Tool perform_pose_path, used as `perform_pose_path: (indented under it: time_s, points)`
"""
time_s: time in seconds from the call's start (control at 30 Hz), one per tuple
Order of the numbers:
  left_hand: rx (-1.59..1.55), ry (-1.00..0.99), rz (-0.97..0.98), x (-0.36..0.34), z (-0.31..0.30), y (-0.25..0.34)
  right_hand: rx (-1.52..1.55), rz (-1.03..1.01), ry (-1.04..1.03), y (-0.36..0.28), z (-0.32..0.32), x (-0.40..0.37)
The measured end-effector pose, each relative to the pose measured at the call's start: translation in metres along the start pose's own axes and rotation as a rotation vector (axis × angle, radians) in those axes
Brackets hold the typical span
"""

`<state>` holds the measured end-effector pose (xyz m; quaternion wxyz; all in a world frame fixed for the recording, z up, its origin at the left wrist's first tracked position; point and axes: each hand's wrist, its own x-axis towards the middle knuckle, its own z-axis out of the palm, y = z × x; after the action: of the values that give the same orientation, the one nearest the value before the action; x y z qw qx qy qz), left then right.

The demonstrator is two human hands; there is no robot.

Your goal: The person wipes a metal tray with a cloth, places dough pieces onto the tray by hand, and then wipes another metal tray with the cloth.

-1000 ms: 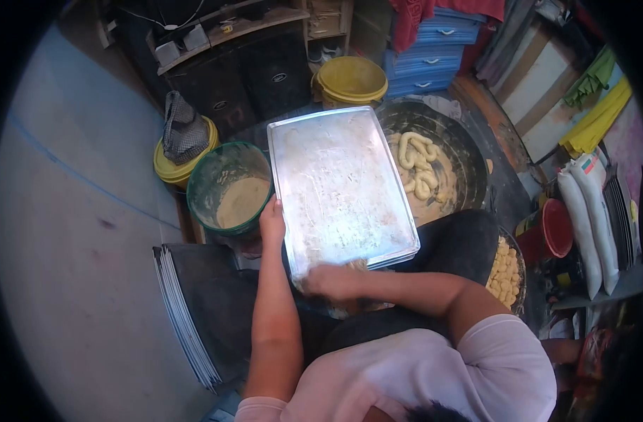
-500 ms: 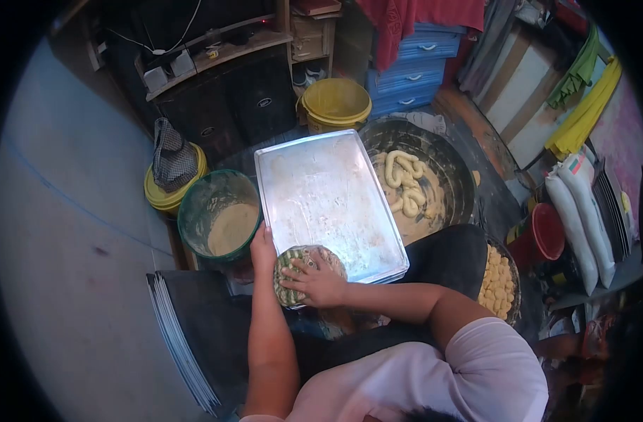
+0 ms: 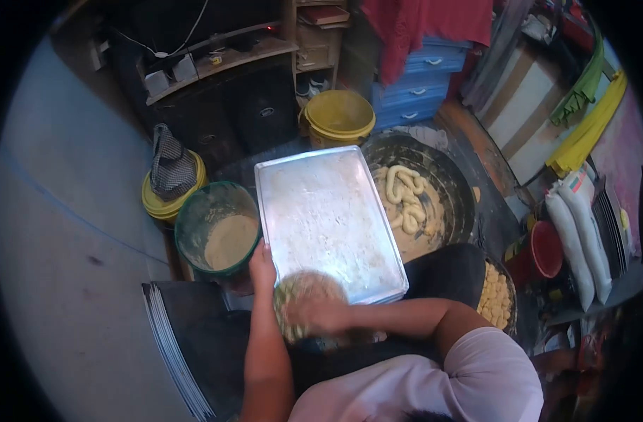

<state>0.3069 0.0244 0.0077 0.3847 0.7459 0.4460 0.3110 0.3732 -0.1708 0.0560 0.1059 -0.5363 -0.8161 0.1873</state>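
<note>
A worn silver baking tray (image 3: 328,218) lies in front of me, with at least one more sheet edge showing under its lower right corner. My left hand (image 3: 262,266) grips the tray's left rim near the bottom corner. At the tray's near edge, my right hand (image 3: 318,315) is on a round, green-and-pale patterned pad (image 3: 302,283) that looks like cloth. Both the pad and these fingers are smeared by motion, so I cannot make out the finger shape.
Right of the tray, a wide dark basin (image 3: 462,193) holds a coil of dough (image 3: 406,197). A green tub (image 3: 188,243) with flour-like powder stands left. Yellow buckets (image 3: 339,116) are behind. Small dough pieces (image 3: 496,299) fill a container by my right knee. Stacked dark sheets (image 3: 195,330) lean at left.
My right hand and the pad have shifted slightly down and are now blurred. The whole view has dropped a little in the picture. My left hand keeps its hold on the rim.
</note>
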Motion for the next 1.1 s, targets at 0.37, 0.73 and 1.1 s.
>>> perform_pose_path:
  time_s: [0.37, 0.73, 1.1]
  points:
    - [-0.102, -0.054, -0.038, -0.002, -0.004, 0.001, -0.252, 0.174, 0.287, 0.218, -0.116, 0.091]
    - [-0.197, 0.004, -0.06, -0.004, -0.001, 0.01, -0.212, 0.956, 0.588, 0.253, -0.124, -0.043]
    - [0.26, 0.088, -0.15, -0.012, -0.017, 0.055, 0.341, 0.327, 0.126, -0.025, 0.005, -0.064]
